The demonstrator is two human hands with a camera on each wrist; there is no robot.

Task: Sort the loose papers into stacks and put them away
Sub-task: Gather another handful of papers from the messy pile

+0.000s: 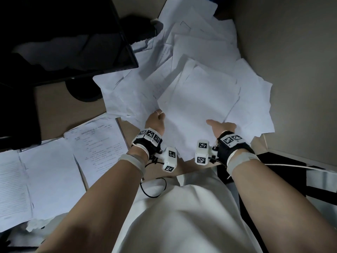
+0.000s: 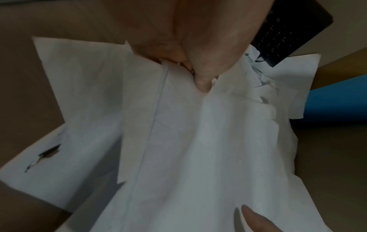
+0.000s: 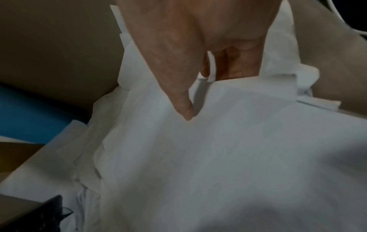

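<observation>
A bundle of white sheets [image 1: 197, 105] is held over the desk in front of me. My left hand [image 1: 157, 119] grips its left edge, thumb [image 2: 202, 84] on top and fingers underneath. My right hand [image 1: 219, 126] grips its near right edge, thumb [image 3: 185, 111] pressed on the top sheet [image 3: 238, 141] and fingers below. Behind and beside the bundle a loose heap of white papers [image 1: 197, 39] spreads toward the back. Printed sheets [image 1: 98, 143] lie flat at the left.
A dark monitor [image 1: 60, 37] with a round foot stands at the back left. A black keyboard [image 2: 292, 34] lies near the heap. A grey wall [image 1: 291, 52] bounds the right side. A blue surface [image 3: 33, 113] shows past the papers. White clothing [image 1: 182, 216] is below my arms.
</observation>
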